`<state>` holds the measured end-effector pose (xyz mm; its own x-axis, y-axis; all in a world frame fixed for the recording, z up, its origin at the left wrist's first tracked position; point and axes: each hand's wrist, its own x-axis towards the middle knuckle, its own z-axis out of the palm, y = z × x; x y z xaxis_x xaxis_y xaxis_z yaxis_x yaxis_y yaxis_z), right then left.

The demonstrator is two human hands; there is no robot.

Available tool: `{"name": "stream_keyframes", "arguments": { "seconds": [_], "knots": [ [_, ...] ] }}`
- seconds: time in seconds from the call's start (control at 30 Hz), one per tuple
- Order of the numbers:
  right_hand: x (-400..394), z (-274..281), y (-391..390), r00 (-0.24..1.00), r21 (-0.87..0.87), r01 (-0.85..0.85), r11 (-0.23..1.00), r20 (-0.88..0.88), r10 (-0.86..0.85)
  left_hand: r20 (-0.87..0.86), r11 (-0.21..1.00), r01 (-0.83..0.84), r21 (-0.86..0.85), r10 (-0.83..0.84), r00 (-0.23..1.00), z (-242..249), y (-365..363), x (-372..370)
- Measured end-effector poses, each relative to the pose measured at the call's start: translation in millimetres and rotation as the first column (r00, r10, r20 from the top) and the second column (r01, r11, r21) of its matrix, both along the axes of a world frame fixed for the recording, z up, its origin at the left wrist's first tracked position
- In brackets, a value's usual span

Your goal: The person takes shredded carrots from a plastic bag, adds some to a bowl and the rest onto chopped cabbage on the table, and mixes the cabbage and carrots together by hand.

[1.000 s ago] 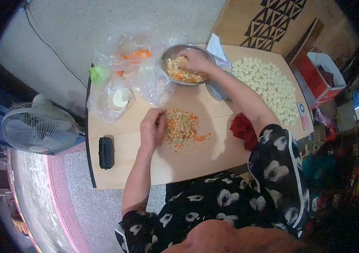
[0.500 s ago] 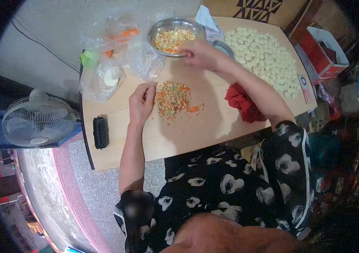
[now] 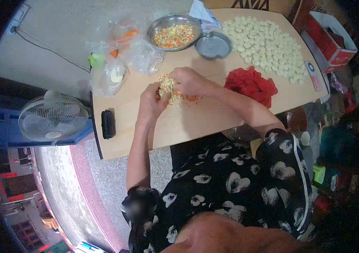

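My left hand (image 3: 151,101) and my right hand (image 3: 188,81) are cupped toward each other around a heap of finely chopped vegetables (image 3: 168,85). The bits are pale and orange, and they bulge up between my fingers. Some loose chopped pieces (image 3: 190,99) lie on the wooden table just right of my hands. Beyond my hands stands a round steel bowl (image 3: 150,39) that holds more of the same chopped mix. Beside it is a smaller grey metal pan (image 3: 213,44) with nothing visible in it.
Many small pale dough-like pieces (image 3: 264,46) cover the table's far right. A crumpled red cloth (image 3: 251,86) lies near my right forearm. Plastic bags (image 3: 147,59) with vegetables sit at the back left, a black case (image 3: 108,124) at the left edge. A fan (image 3: 52,116) stands beyond.
My right hand has come back from over the steel bowl to the chopped vegetables. Both hands now gather the heap between them. The view has shifted a little.
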<state>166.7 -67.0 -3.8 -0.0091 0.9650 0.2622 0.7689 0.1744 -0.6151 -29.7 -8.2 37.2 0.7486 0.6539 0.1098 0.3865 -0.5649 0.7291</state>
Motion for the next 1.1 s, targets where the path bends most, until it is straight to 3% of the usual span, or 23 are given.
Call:
{"name": "stream_keyframes", "arguments": {
  "seconds": [0.03, 0.13, 0.2, 0.23, 0.3, 0.4, 0.53, 0.63, 0.7, 0.73, 0.8, 0.83, 0.97, 1.07, 1.1],
  "knots": [
    [0.5, 8.0, -1.0, 0.998, -0.028, -0.005, 1.0, -0.055, 0.003, 0.01, 1.0, -0.008, -0.03, 0.009, 1.0, 10.6, -2.5, 2.1],
    [5.9, 39.3, -12.8, 0.981, -0.074, -0.049, 0.996, -0.191, 0.034, -0.032, 0.938, -0.084, -0.337, 0.077, 0.996, 27.6, -5.6, 7.7],
    [5.6, 54.7, -29.2, 0.965, -0.049, -0.106, 0.993, -0.245, 0.091, 0.136, 0.999, 0.041, -0.027, -0.037, 0.99, 18.6, -1.0, 5.5],
    [7.9, 52.8, -36.9, 0.987, -0.041, -0.079, 0.996, -0.147, 0.072, 0.205, 0.987, 0.084, 0.138, -0.112, 0.972, 15.6, 0.4, 4.9],
    [15.8, 45.0, -55.4, 0.998, -0.015, -0.028, 0.999, 0.053, 0.029, 0.13, 0.992, 0.022, 0.125, -0.038, 0.991, 23.0, -8.6, -6.1],
    [29.8, 15.4, -84.0, 0.987, -0.072, 0.018, 0.997, 0.159, -0.007, 0.006, 0.978, -0.023, 0.209, 0.022, 1.0, 23.2, -23.5, -33.2],
    [13.6, 11.0, -91.9, 0.997, -0.146, 0.08, 0.986, 0.016, -0.079, -0.111, 0.968, -0.044, 0.248, 0.073, 0.991, 5.9, -38.4, -53.9],
    [-10.3, 5.8, -68.4, 0.992, -0.133, 0.074, 0.988, -0.087, -0.086, -0.057, 0.995, -0.08, -0.066, 0.077, 0.995, -10.4, -44.0, -38.4],
    [-23.2, 13.4, -64.2, 0.975, -0.036, 0.096, 0.995, -0.198, -0.101, -0.052, 0.984, -0.13, -0.121, 0.124, 0.991, 4.3, -51.6, -28.8],
    [-19.6, 13.9, -67.2, 0.983, 0.051, 0.131, 0.99, -0.138, -0.123, -0.05, 0.977, -0.15, -0.153, 0.144, 0.988, 9.5, -56.4, -24.3],
    [-12.5, 14.6, -74.0, 0.984, 0.225, 0.179, 0.958, -0.022, -0.179, -0.009, 0.972, -0.006, 0.235, 0.009, 1.0, -0.4, -65.7, -22.7],
    [-7.1, 9.5, -78.4, 0.964, 0.187, 0.256, 0.948, 0.028, -0.265, -0.003, 0.905, 0.054, 0.422, -0.058, 0.998, -5.3, -70.1, -21.9],
    [7.8, 0.1, -97.1, 0.858, 0.023, 0.482, 0.876, 0.192, -0.477, -0.111, 0.895, 0.147, 0.422, -0.11, 0.988, -22.3, -97.9, -3.0],
    [10.2, -8.3, -93.7, 0.794, -0.014, 0.567, 0.824, 0.276, -0.542, -0.247, 0.828, 0.143, 0.543, -0.005, 0.969, -22.2, -88.9, 16.1],
    [10.9, -15.4, -91.6, 0.771, -0.007, 0.589, 0.808, 0.303, -0.559, -0.216, 0.803, 0.098, 0.588, 0.039, 0.976, -25.1, -79.9, 21.7]
  ]
}}
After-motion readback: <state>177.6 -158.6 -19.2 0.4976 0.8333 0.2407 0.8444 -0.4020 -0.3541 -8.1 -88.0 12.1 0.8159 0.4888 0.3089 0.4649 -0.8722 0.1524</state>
